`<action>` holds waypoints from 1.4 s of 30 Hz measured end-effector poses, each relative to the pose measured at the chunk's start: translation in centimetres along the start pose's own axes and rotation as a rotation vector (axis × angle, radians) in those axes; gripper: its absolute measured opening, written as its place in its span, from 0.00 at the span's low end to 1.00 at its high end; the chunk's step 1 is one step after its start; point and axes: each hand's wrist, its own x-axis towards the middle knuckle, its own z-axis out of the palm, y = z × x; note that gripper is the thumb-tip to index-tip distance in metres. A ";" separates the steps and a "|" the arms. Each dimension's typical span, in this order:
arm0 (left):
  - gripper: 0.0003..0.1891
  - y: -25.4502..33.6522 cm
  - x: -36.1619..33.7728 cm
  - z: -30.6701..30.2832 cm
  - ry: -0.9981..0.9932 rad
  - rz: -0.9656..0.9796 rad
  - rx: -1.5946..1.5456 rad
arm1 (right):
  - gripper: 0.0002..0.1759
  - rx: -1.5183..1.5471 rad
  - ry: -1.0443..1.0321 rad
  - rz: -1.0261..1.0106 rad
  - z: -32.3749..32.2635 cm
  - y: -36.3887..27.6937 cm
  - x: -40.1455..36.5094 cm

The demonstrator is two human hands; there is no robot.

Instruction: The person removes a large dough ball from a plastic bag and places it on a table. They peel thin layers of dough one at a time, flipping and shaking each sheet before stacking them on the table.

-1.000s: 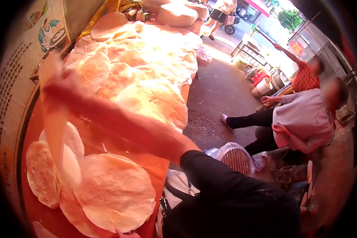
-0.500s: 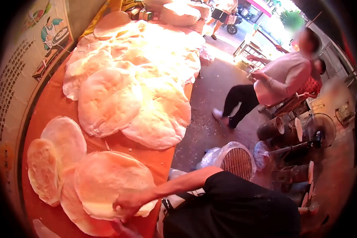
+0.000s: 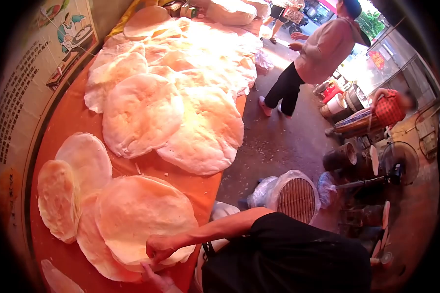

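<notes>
A large round flatbread [image 3: 144,215] lies over another flatbread [image 3: 90,244] on the orange table near me. My right hand [image 3: 162,247] rests at its near edge, fingers curled in and pressed together; whatever they hold is hidden. Just below, my left hand [image 3: 160,281] is partly in view by the same edge, one finger stretched out and apart from the rest. Two more flatbreads overlap to the left, a browner one [image 3: 57,200] and a paler one [image 3: 87,158]. A big heap of flatbreads [image 3: 142,115] covers the table's far part.
The orange table [image 3: 127,166] meets a wall poster [image 3: 22,97] on the left. On the floor to the right are a round slatted rack [image 3: 296,199] in plastic, a fan [image 3: 400,163] and dark cylinders [image 3: 340,156]. A person in pink [image 3: 327,51] and one in red [image 3: 390,108] are beyond.
The view has shifted slightly. My right hand's fingers look more curled, and my left hand remains by the bread's edge. The person in pink has moved farther back and the one in red shows more.
</notes>
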 end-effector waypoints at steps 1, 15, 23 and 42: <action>0.34 -0.1 0.1 -0.1 0.020 0.007 0.023 | 0.14 -0.036 0.004 0.025 0.1 -0.1 0.1; 0.26 -1.7 0.7 -2.2 0.166 -0.099 -0.003 | 0.12 -0.504 0.143 -0.449 -0.8 -1.3 -1.4; 0.32 -2.3 -0.1 -2.2 0.130 -0.071 -0.190 | 0.05 -0.001 0.374 -0.346 -3.9 -3.7 1.4; 0.34 -4.3 -1.8 -3.5 -0.097 0.178 -0.509 | 0.07 0.094 0.509 -0.318 -32.3 -22.4 14.5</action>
